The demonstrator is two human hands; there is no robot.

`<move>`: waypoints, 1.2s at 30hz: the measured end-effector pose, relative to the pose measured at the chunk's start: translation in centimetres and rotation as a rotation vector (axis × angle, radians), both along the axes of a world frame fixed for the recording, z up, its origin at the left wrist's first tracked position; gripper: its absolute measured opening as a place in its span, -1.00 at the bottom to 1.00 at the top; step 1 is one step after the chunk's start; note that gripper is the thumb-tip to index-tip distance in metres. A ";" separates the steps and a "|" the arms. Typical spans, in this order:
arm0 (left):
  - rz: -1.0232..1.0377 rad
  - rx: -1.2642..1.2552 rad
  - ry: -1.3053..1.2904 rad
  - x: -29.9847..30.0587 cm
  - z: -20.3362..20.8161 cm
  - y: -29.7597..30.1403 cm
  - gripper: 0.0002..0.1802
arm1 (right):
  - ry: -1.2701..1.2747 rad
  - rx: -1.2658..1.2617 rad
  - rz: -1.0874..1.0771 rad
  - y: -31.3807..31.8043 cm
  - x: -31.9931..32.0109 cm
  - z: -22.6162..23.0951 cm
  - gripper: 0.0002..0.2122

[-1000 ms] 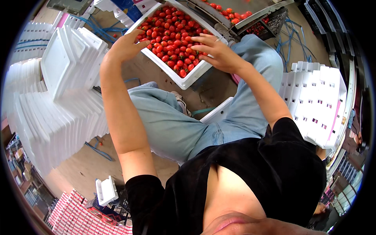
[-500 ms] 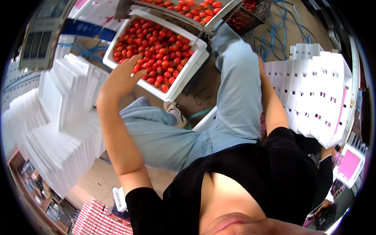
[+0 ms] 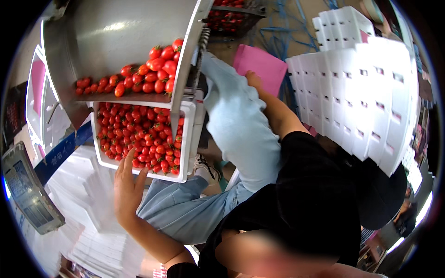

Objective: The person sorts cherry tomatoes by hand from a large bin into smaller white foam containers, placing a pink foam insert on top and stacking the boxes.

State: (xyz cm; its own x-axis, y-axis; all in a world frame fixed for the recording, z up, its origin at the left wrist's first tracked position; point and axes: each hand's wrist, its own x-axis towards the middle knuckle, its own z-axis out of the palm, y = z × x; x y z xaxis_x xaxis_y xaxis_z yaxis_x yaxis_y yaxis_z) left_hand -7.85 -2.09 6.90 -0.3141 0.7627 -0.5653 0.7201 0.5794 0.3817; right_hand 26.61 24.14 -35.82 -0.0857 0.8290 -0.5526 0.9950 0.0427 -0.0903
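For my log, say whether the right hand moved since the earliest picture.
Yes: the right hand moved rightward from the white box to the pink sheet.

Bright light fills the view, leaving a glare streak on the metal tray (image 3: 111,51) beyond the left hand (image 3: 126,190) and nearly washing out the white foam boxes (image 3: 343,88) right of the right hand (image 3: 255,81), while the black shirt (image 3: 315,194) behind both hands sinks into featureless dark. The tomatoes (image 3: 139,136) just ahead of the left hand are fairly crisp, but the pale stacked lids (image 3: 79,185) to its left are smeared and the chin (image 3: 278,259) is blurred out. Fisheye bending warps the outskirts inside a black ring, flaring white far behind the right hand.
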 end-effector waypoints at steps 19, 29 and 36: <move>0.022 0.060 0.044 -1.3 0.2 -2.4 -0.42 | 0.565 0.344 0.241 2.1 8.4 1.6 -0.87; 0.101 0.323 0.104 -2.0 2.2 -9.4 -0.44 | 1.437 0.551 -0.029 0.5 2.6 33.9 -0.89; 0.256 0.334 0.111 -2.5 3.2 -15.9 -0.45 | 1.652 0.414 1.003 -8.7 -14.7 46.8 -0.82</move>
